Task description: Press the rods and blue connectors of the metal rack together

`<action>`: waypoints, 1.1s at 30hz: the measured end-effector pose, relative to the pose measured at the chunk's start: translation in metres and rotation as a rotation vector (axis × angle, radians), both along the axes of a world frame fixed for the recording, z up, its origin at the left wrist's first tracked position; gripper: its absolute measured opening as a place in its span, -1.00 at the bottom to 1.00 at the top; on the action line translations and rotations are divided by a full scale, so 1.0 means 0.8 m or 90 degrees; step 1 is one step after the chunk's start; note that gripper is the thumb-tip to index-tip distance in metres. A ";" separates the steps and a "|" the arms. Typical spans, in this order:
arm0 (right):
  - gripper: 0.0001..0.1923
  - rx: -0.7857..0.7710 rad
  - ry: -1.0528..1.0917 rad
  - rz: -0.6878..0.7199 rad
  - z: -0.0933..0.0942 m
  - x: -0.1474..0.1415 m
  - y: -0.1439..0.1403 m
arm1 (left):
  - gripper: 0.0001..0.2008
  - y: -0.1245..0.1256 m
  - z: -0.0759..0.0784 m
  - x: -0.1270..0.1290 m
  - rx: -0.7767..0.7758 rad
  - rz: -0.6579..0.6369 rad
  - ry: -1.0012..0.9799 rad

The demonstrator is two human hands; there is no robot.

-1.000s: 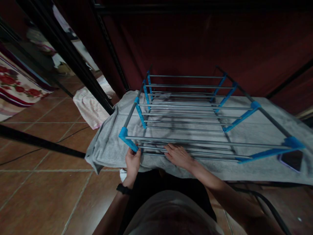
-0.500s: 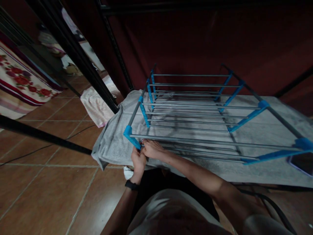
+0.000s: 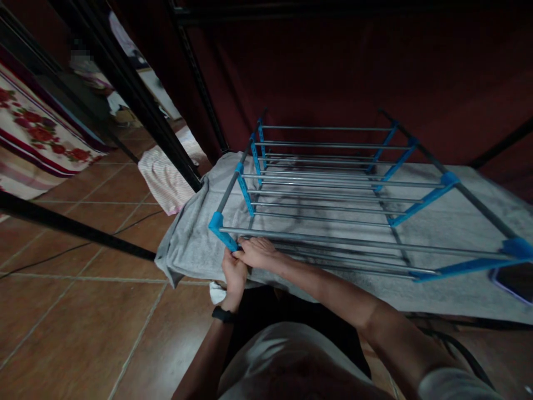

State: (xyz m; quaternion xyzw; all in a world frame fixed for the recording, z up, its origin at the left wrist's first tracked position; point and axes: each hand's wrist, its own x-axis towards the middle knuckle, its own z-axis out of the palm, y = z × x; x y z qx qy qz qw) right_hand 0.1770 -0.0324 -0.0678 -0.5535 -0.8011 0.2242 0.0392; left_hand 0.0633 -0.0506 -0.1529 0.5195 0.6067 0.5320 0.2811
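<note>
Head view: metal-and-plastic rack [image 3: 333, 240] lies across the centre and right of the frame, on a grey cloth [image 3: 187, 250]. Both hands are at its near-left corner, just below the frame's centre. Left hand [image 3: 234, 273] is curled closed at the lower end of the blue corner bracket [image 3: 225, 234] and appears to have hold of it. Right hand [image 3: 257, 253] is bent over the spot just beside, touching the left; its fingertips are hidden, so whether it grips anything cannot be told.

Handling, in my judgement: light for its bulk, rods stiff and rather slippery, plastic brackets the weaker part and liable to crack if forced. Joints may flex. Recommended hold: bracket close to the joint, with the rod steadied near its end.
</note>
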 end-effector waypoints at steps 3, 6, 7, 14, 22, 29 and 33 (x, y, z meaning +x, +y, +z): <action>-0.54 0.004 -0.013 0.005 0.004 0.000 -0.003 | -0.82 -0.001 0.000 0.002 0.001 0.001 0.003; -0.55 0.006 -0.025 0.000 0.006 0.000 -0.007 | -0.82 -0.002 -0.002 0.002 -0.002 0.016 0.005; -0.54 0.007 -0.026 -0.003 0.007 0.000 -0.008 | -0.82 -0.002 -0.003 0.001 -0.004 0.019 0.004; -0.52 0.024 -0.029 -0.017 0.003 -0.001 -0.009 | -0.77 -0.002 -0.005 0.004 0.008 0.004 -0.043; -0.51 0.047 -0.025 -0.027 -0.012 -0.004 -0.007 | -0.79 -0.001 -0.006 0.007 0.017 0.015 -0.037; -0.47 0.014 -0.031 -0.049 -0.008 0.001 -0.014 | -0.82 -0.002 -0.006 0.007 0.025 -0.008 -0.014; -0.47 0.020 -0.026 -0.052 -0.007 0.003 -0.013 | -0.81 -0.003 -0.009 0.006 0.029 -0.005 -0.006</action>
